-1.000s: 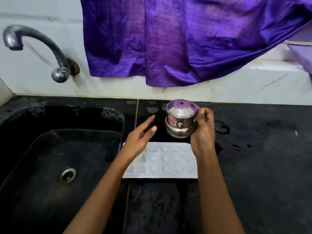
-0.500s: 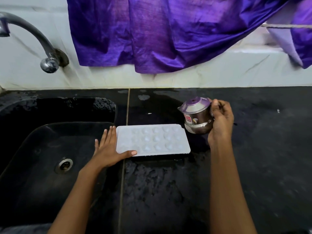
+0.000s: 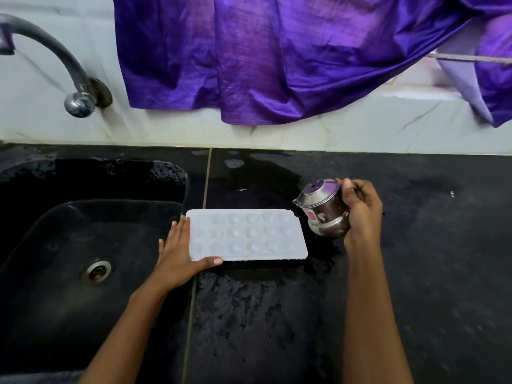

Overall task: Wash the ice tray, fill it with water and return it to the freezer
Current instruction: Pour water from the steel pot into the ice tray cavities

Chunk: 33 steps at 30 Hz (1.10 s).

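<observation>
On the wet black tabletop point(image 3: 415, 273), just right of the black sink point(image 3: 41, 300), steadying the white ice tray point(image 3: 246, 235) lying flat. Gripping a small lidded steel pot point(image 3: 322, 209) in the right hand point(image 3: 360, 214), fingers curled round its body, just right of the tray's far right corner, spout tipping toward the tray. Resting the left hand point(image 3: 177, 256) against the tray's left end, fingers straight, thumb along the near edge. Judging the tray light, stiff, slick when wet and prone to sloshing once filled; taking it by both short ends, level, looking safest. Compared with a second ago, holding the pot right of the tray rather than over its far edge, left hand lowered to the tray.
</observation>
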Motion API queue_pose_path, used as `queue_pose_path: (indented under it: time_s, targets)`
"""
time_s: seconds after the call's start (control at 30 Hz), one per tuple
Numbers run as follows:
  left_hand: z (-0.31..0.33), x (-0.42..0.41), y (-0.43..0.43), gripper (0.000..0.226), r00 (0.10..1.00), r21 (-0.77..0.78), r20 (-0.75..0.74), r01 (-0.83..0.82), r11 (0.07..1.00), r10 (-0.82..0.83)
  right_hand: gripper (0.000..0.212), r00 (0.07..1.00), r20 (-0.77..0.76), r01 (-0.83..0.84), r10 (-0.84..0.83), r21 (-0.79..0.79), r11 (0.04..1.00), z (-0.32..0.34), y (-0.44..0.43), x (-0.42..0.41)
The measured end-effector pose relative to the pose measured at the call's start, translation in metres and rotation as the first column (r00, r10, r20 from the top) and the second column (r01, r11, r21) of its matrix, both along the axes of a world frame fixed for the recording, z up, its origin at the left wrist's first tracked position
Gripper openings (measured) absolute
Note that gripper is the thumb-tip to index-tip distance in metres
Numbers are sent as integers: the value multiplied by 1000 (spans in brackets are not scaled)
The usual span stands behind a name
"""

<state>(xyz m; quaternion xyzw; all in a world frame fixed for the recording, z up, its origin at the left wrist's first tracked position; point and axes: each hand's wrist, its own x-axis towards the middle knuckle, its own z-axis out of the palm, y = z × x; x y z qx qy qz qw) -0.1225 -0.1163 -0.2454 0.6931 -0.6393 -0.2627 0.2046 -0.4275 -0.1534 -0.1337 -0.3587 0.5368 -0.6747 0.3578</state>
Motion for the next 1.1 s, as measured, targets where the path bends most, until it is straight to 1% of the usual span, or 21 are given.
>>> queue_pose_path:
  time_s: [0.3, 0.53, 0.7, 0.93, 1.1]
  targets:
    - [-1, 0, 2, 135, 1000, 5, -26, 5, 1000, -5, 17, 1000, -25, -17, 18, 46, 999, 6, 0, 6]
    - [-2, 0, 2, 129, 1000, -11, -19, 2, 1000, -2, 15, 1000, -26, -10, 12, 45, 999, 12, 2, 8]
    - [-1, 0, 3, 131, 999, -10, -31, 5, 1000, -5, 14, 999, -46, 11, -9, 33, 999, 14, 2, 6]
    - [3, -2, 5, 127, 999, -11, -37, 5, 1000, -5, 13, 997, -64, 34, -32, 32, 999, 14, 2, -1]
    - [6, -2, 6, 127, 1000, 3, -26, 6, 1000, -6, 14, 999, -47, 29, -28, 31, 999, 14, 2, -2]
